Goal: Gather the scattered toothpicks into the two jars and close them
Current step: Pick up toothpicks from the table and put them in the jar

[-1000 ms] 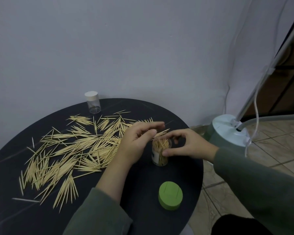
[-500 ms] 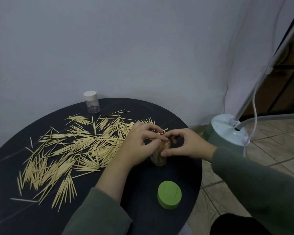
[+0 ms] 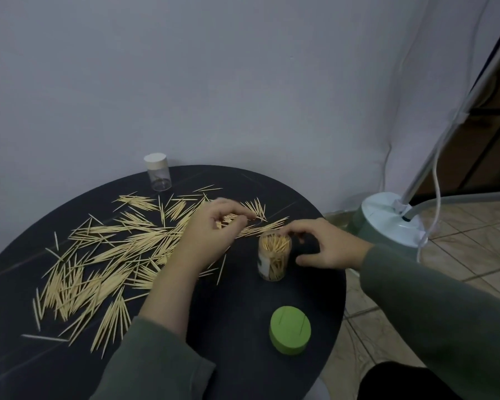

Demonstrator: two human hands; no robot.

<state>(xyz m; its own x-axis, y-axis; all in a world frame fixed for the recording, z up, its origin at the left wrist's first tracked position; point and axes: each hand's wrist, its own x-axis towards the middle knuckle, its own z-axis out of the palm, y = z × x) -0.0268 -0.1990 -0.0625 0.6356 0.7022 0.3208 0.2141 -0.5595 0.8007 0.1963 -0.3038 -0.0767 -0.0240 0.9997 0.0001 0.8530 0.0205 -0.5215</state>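
Several loose toothpicks (image 3: 98,255) lie spread over the left and middle of the round black table (image 3: 243,370). An open clear jar (image 3: 273,259), partly filled with toothpicks, stands upright right of centre. My right hand (image 3: 326,246) holds it, fingertips on the rim and thumb at its side. My left hand (image 3: 214,235) lies left of the jar at the right end of the pile, its fingers curled down and pinching a few toothpicks. The green lid (image 3: 290,329) rests near the front edge. A second clear jar with a white lid (image 3: 157,172) stands closed at the back.
The grey wall runs close behind the table. On the tiled floor to the right stands a white and green appliance base (image 3: 390,223) with a slanted pole and a white cable. The table's rim falls away just right of the open jar.
My left hand has drawn back from the jar's mouth to the pile on the left and curled onto toothpicks there. My right hand stays on the jar.
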